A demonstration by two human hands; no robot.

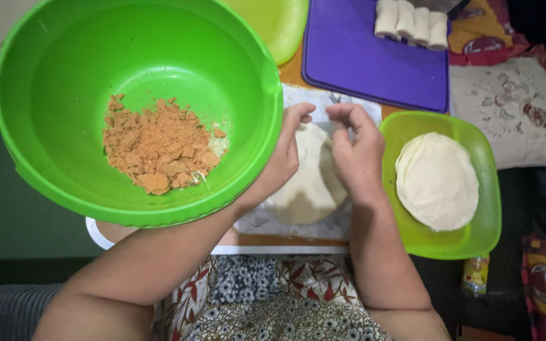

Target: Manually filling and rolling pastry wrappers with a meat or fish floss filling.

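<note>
Fingers (342, 117) of both hands are pinched on the far edge of the dough round (311, 183); soft, thin, easily torn, it is judged best held by its rim, beside the green bowl (45, 145).

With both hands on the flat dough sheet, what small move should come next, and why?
Probably fold the far edge toward the body: both the left hand and the right hand pinch the dough sheet at its top edge, and it lies flat on the work surface.
</note>
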